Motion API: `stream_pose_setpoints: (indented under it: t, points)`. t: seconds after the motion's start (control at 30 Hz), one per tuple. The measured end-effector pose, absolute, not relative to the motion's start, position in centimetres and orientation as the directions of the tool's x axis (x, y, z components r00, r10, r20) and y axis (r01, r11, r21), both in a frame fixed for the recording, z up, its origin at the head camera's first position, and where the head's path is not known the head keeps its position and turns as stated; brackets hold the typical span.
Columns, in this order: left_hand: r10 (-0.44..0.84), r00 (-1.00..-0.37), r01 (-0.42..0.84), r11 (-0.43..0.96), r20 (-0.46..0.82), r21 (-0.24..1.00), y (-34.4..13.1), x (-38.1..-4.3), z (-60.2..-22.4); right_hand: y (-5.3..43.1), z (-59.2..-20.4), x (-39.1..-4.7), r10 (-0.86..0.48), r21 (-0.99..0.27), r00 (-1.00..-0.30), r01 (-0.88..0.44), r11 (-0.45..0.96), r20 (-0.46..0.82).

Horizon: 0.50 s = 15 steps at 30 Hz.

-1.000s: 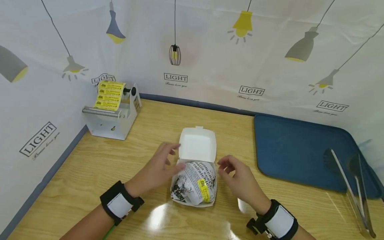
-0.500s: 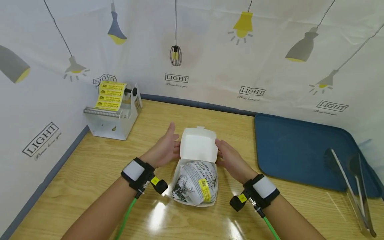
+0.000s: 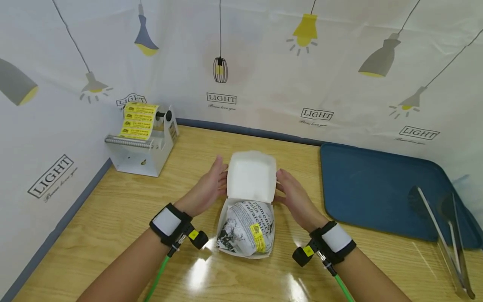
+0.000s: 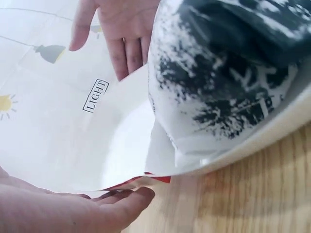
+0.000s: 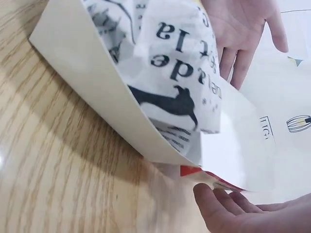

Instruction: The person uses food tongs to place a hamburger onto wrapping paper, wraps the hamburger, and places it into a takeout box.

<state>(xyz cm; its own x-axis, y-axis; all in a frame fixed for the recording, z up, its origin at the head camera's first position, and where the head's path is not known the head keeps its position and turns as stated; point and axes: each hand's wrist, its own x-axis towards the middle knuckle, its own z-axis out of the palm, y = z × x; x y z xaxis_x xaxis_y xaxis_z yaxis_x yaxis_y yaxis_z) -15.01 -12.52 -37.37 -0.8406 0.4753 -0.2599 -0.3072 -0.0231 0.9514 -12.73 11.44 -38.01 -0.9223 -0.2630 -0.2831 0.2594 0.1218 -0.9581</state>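
A white clamshell burger box [image 3: 251,177] stands open in the middle of the table, its lid leaning up at the back. In its base sits a burger [image 3: 240,228] wrapped in black-and-white printed paper with a yellow label. My left hand [image 3: 204,188] is at the lid's left edge, fingers extended and partly behind the lid. On the other side my right hand [image 3: 297,200] touches the right edge in the same way. Both wrist views show the fingertips [image 4: 141,196] against the red-edged outside of the lid; neither palm is wrapped round it.
At the back left stands a label dispenser [image 3: 137,144] with a roll of yellow labels. A blue tray [image 3: 370,184] lies at the right, with metal tongs [image 3: 441,239] across its front right corner. A patterned curtain [image 3: 260,54] closes off the back.
Both hands have moved from beside the burger to the lid's two sides. Since half a second ago the lid has tilted further up, and the hands have stayed beside it.
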Motion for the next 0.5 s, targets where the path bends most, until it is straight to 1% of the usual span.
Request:
stream_pose_setpoints:
  t: [0.13, 0.27, 0.4, 0.5]
  points:
    - [0.456, -0.863, -0.238, 0.014, -0.218, 0.971, -13.1, -14.0, -37.0, 11.8, -37.6, -12.2, -0.275, -0.967, -0.932, 0.197, 0.162, -0.236]
    - [0.446, -0.878, -0.158, 0.071, -0.173, 0.985, -13.6, -12.8, -36.5, 12.0, -36.9, -11.1, -0.313, -0.979, -0.938, 0.091, 0.184, -0.146]
    - [0.459, -0.885, -0.028, 0.120, -0.080, 0.992, -14.3, -11.6, -36.5, 12.0, -36.4, -9.9, -0.346, -0.981, -0.936, -0.006, 0.196, -0.064]
    - [0.490, -0.872, 0.086, 0.139, 0.007, 0.987, -14.9, -10.6, -36.9, 12.1, -36.4, -8.8, -0.362, -0.978, -0.932, -0.049, 0.202, -0.028]
